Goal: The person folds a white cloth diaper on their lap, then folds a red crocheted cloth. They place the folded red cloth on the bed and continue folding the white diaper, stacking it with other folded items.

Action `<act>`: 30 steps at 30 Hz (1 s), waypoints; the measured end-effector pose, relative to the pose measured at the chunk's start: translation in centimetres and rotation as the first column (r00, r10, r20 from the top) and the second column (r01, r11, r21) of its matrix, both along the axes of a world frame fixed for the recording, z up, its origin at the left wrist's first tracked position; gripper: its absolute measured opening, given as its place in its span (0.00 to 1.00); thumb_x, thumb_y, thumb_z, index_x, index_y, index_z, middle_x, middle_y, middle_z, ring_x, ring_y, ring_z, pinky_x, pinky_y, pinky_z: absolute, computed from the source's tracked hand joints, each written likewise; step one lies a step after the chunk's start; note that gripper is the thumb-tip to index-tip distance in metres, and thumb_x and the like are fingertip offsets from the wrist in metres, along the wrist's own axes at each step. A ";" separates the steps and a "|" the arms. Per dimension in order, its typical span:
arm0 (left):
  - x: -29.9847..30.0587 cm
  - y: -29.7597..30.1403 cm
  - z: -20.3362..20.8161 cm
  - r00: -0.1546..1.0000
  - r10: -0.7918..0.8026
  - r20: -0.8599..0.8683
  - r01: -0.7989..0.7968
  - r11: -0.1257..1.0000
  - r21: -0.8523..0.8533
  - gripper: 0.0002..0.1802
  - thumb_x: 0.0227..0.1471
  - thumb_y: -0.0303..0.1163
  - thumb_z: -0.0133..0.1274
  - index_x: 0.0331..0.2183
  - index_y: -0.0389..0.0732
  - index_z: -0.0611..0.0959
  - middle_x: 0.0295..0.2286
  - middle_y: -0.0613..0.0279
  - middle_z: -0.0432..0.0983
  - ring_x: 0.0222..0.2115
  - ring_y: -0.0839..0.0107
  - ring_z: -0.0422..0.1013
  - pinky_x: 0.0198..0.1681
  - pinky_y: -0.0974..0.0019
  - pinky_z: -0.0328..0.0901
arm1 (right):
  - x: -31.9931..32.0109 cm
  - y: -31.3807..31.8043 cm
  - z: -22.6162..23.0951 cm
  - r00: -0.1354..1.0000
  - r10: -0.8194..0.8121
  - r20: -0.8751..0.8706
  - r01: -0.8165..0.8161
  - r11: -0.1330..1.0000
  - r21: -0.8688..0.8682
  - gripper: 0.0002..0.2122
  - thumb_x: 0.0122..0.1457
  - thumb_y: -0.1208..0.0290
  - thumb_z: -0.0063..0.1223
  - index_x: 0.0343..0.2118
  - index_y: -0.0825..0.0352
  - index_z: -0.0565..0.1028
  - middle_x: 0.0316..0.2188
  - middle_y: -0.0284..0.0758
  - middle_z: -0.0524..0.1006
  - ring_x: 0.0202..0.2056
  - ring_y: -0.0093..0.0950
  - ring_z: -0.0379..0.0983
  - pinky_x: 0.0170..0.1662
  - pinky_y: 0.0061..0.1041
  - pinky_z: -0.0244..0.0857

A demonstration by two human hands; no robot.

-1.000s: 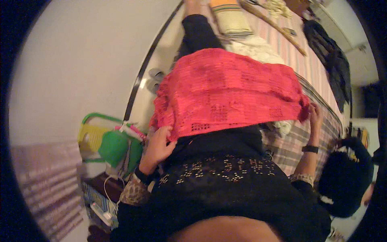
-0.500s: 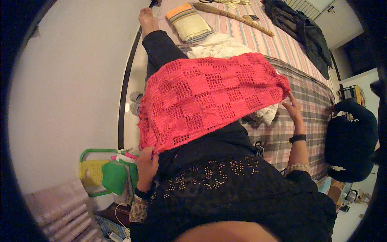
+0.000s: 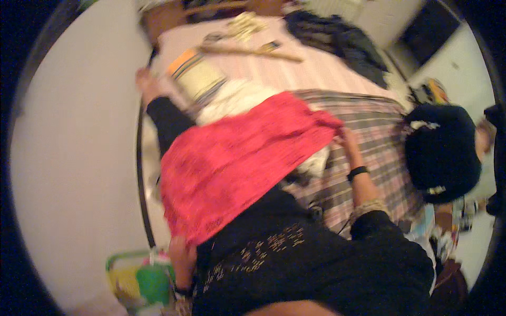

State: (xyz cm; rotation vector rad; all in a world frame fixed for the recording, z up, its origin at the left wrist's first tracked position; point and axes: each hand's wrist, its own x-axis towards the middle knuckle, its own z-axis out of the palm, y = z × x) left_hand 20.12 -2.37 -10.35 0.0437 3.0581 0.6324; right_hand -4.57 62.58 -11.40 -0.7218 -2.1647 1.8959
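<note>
A red openwork knitted cloth [image 3: 237, 163] lies spread across my legs, its weave smeared by motion. My left hand [image 3: 183, 258] grips its near left corner, fingers closed. At the opposite end, my right hand [image 3: 345, 141] pinches the gathered right corner, with a black band on that wrist. Beyond the cloth is a crumpled white cloth [image 3: 232, 101], and a piece of white fabric also shows under the red cloth by my right hand. One bare foot [image 3: 146, 81] sticks out at the far left, below a dark trouser leg.
On the striped bed lie a folded cream-and-orange towel [image 3: 197, 76], a straw broom [image 3: 253, 51] and a dark garment [image 3: 337, 45]. A plaid blanket [image 3: 377, 137] covers the near part. A bulky dark shape [image 3: 443, 152] stands right; a green-framed chair [image 3: 118, 258] is lower left, beside the wall.
The view has swung, so the bed, cloth and hands sit farther left. Both hands keep their hold; the cloth's right end looks more bunched and folded.
</note>
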 end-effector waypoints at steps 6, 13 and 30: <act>-4.1 -2.0 -0.2 0.866 0.174 0.469 -0.446 0.694 0.566 0.15 0.53 0.37 0.54 0.40 0.39 0.82 0.34 0.55 0.79 0.37 0.61 0.73 0.42 0.61 0.67 | -1.1 -1.9 4.8 0.953 -0.173 -0.249 0.107 0.961 -0.257 0.11 0.59 0.63 0.54 0.38 0.64 0.78 0.30 0.28 0.79 0.29 0.22 0.75 0.31 0.24 0.71; -8.1 0.8 2.3 0.996 0.027 0.085 -0.065 0.870 0.488 0.13 0.54 0.35 0.54 0.39 0.38 0.82 0.33 0.56 0.78 0.36 0.64 0.73 0.41 0.63 0.66 | -1.0 -1.9 10.4 0.950 -0.106 -0.293 0.037 0.972 -0.231 0.12 0.61 0.63 0.53 0.45 0.62 0.73 0.29 0.27 0.77 0.25 0.17 0.70 0.25 0.19 0.65; -5.8 -7.2 7.9 0.964 0.084 -0.251 -0.007 0.957 0.290 0.08 0.53 0.30 0.53 0.34 0.36 0.81 0.29 0.55 0.76 0.32 0.62 0.71 0.38 0.63 0.65 | -1.2 -1.3 21.6 0.679 0.121 -0.724 -0.320 0.937 -0.143 0.17 0.63 0.64 0.53 0.52 0.64 0.70 0.42 0.30 0.75 0.44 0.24 0.71 0.51 0.23 0.66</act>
